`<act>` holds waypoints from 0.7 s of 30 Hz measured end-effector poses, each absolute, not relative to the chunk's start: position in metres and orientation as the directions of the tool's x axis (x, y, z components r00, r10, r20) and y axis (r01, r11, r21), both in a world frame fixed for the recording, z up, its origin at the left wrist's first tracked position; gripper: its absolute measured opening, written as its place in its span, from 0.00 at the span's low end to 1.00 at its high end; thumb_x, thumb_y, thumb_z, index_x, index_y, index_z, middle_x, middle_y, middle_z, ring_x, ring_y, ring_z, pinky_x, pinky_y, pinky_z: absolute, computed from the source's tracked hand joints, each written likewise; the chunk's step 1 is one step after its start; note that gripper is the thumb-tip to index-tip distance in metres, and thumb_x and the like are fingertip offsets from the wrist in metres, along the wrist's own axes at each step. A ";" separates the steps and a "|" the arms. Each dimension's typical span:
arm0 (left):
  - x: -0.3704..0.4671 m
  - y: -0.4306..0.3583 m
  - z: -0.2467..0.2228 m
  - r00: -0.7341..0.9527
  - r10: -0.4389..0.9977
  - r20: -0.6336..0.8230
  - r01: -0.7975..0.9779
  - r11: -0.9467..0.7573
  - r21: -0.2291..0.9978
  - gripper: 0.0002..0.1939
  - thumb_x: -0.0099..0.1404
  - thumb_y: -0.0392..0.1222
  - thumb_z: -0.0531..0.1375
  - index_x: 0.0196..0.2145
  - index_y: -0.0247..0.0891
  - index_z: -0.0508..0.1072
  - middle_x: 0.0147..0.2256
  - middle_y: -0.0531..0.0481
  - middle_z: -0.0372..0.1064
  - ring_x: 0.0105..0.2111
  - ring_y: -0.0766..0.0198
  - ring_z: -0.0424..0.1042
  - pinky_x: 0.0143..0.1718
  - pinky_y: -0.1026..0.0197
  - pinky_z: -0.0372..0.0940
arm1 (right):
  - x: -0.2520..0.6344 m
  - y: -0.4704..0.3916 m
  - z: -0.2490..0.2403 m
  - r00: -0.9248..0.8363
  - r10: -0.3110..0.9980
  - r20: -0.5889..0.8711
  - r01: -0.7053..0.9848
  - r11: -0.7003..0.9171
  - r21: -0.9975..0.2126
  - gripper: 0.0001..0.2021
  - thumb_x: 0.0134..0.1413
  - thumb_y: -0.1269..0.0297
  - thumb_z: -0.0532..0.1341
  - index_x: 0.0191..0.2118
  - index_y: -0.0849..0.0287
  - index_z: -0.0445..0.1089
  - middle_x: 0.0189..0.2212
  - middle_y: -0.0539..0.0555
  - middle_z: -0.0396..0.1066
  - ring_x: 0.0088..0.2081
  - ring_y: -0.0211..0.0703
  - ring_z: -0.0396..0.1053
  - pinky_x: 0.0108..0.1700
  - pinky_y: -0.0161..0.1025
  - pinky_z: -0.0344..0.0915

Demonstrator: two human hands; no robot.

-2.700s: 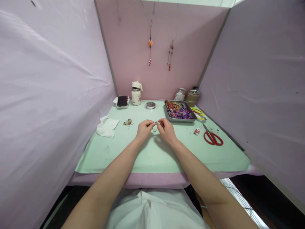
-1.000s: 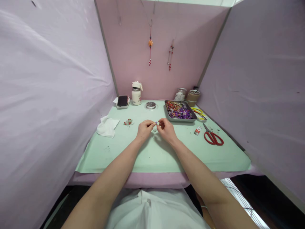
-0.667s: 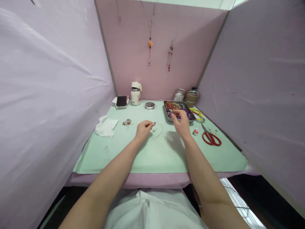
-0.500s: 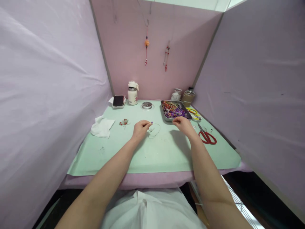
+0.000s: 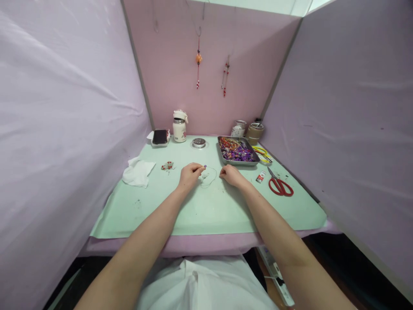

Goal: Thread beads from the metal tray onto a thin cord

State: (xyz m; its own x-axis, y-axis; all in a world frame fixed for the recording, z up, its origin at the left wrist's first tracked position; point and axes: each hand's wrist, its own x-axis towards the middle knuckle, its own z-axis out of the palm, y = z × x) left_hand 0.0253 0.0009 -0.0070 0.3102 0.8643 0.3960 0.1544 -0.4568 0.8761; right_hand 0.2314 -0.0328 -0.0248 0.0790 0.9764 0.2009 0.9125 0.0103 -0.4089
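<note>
My left hand [image 5: 191, 175] is closed at the middle of the green mat, its fingertips pinching a small purple bead [image 5: 205, 166]. From the bead a thin pale cord [image 5: 215, 173] curves in a loop over the mat. To the right of the loop, my right hand [image 5: 231, 175] is closed in a pinch; whatever lies between its fingertips is too small to make out. Just behind the right hand stands a metal tray [image 5: 242, 163] of purple, red and orange beads and strings.
Red-handled scissors [image 5: 280, 187] and a small red-and-white item [image 5: 260, 177] lie at the right. A white cloth [image 5: 138, 172] and a red beaded piece [image 5: 167, 165] are at the left. Behind are a spool [image 5: 198, 142], a bottle [image 5: 180, 128] and jars [image 5: 254, 133].
My right hand has moved left from the tray's front edge toward my left hand, uncovering the small red-and-white item. The left hand has hardly moved and still pinches the bead.
</note>
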 end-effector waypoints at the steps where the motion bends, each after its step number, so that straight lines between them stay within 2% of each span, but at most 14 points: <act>1: 0.025 0.001 -0.007 0.309 0.865 0.395 0.158 -0.456 0.876 0.09 0.55 0.44 0.61 0.23 0.38 0.75 0.25 0.51 0.70 0.29 0.65 0.67 0.34 0.62 0.60 | 0.231 -0.033 -0.026 0.087 0.977 0.196 0.909 0.003 -0.417 0.04 0.44 0.73 0.62 0.22 0.59 0.70 0.27 0.55 0.69 0.31 0.41 0.65 0.35 0.35 0.58; 7: 0.026 0.003 -0.010 0.311 0.869 0.384 0.167 -0.448 0.878 0.09 0.55 0.44 0.61 0.23 0.38 0.75 0.25 0.51 0.70 0.28 0.66 0.67 0.34 0.62 0.60 | 0.228 -0.041 -0.028 0.121 0.966 0.230 0.878 0.004 -0.478 0.05 0.47 0.72 0.58 0.24 0.60 0.67 0.28 0.55 0.69 0.31 0.41 0.65 0.34 0.35 0.57; 13: 0.026 0.002 -0.009 0.304 0.878 0.370 0.193 -0.437 0.878 0.09 0.55 0.44 0.60 0.23 0.37 0.75 0.25 0.51 0.70 0.28 0.66 0.67 0.33 0.63 0.59 | 0.222 -0.051 -0.011 0.242 0.915 0.322 0.671 0.082 -0.737 0.04 0.50 0.69 0.54 0.30 0.58 0.66 0.22 0.49 0.69 0.25 0.38 0.67 0.32 0.35 0.59; 17: 0.026 0.001 -0.008 0.298 0.883 0.362 0.204 -0.429 0.880 0.09 0.55 0.45 0.60 0.23 0.37 0.75 0.26 0.51 0.70 0.28 0.66 0.67 0.33 0.62 0.59 | 0.217 -0.048 0.011 0.265 0.857 0.442 0.636 0.189 -0.748 0.06 0.48 0.68 0.54 0.29 0.58 0.69 0.24 0.50 0.71 0.27 0.40 0.67 0.36 0.38 0.62; 21: 0.026 0.000 -0.006 0.298 0.891 0.343 0.182 -0.406 0.896 0.10 0.54 0.46 0.61 0.23 0.37 0.75 0.24 0.51 0.69 0.27 0.66 0.66 0.32 0.63 0.59 | 0.206 -0.044 0.021 0.263 0.819 0.510 0.557 0.303 -0.773 0.08 0.47 0.66 0.57 0.35 0.58 0.71 0.29 0.53 0.74 0.30 0.41 0.69 0.37 0.39 0.63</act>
